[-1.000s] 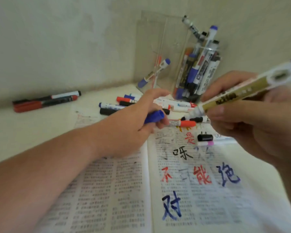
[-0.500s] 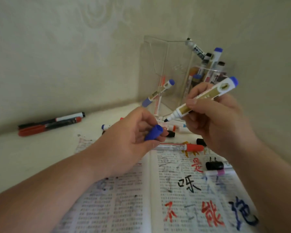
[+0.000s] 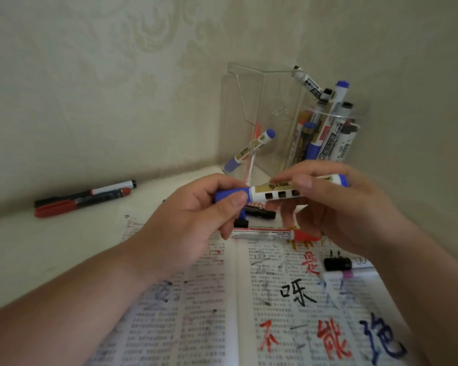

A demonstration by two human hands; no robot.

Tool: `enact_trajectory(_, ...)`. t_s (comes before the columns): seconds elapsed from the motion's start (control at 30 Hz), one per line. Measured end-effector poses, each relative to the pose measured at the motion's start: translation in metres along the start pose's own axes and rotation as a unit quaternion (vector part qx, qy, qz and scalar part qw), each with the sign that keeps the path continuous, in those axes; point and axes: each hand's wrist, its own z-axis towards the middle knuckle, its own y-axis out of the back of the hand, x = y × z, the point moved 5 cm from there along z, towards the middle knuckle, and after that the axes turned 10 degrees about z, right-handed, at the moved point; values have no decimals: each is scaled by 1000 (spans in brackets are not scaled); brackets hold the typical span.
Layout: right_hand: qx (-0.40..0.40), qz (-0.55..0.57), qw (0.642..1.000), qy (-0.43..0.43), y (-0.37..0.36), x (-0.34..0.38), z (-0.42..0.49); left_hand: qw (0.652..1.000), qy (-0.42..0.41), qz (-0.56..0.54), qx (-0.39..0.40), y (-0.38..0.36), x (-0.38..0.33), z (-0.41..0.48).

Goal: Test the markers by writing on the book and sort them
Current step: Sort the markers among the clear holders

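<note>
One white-and-gold marker (image 3: 275,192), blue cap (image 3: 242,192), three black squares (image 3: 282,194)

Right page of book (image 3: 273,262), handwritten over print: red 是 far, black character like 呸 nearer, nearest row red 不, red 能, blue 跑. Print itself too small. Top marker (image 3: 311,84) in clear holder (image 3: 249,101): "MARKER". Gold label on blue-capped marker (image 3: 275,192) I hold: blurred.

The left wall (image 3: 90,88) and the right wall (image 3: 413,62), both papered in pale cream with a faint embossed scroll pattern, met toward one o'clock. A whitish tabletop (image 3: 32,260) stretched from nine o'clock back to their foot, where a dim shadow lay. The light was soft and even.
</note>
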Motion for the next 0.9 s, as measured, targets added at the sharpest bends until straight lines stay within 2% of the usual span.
enact_trajectory(0.07, -24, 10, 1000, 0, 6, -1, 0, 998, 11, -57, -7, 0, 1, 1)
enact_trajectory(0.17, -27, -87, 996, 21, 3, 3, -2, 995, 27, -92, -4, -2, 0, -1)
enact_trajectory(0.3, -13, -154, 987, 48, -15, 7, -5, 996, 73, -40, -33, -1, -3, -5)
enact_trajectory(0.4, -34, -147, 988, 26, -17, 3, -4, 993, 45, 57, -91, 1, -7, -5)
enact_trajectory(0.47, -46, -110, 993, -13, -18, -2, -1, 988, 23, 94, -119, 1, -9, -5)
enact_trajectory(0.6, -66, 52, 990, -110, -22, -10, 0, 981, 1, 126, -150, -1, -10, -9)
enact_trajectory(0.67, -65, 75, 986, -135, -21, -11, -1, 975, -13, 164, -148, -4, -15, -11)
enact_trajectory(0.8, -83, 83, 988, -104, -12, -8, 2, 967, -20, 215, -136, -3, -19, -7)
enact_trajectory(0.9, -120, 119, 984, -50, -3, -2, 6, 961, 15, 251, -114, 0, -19, -4)
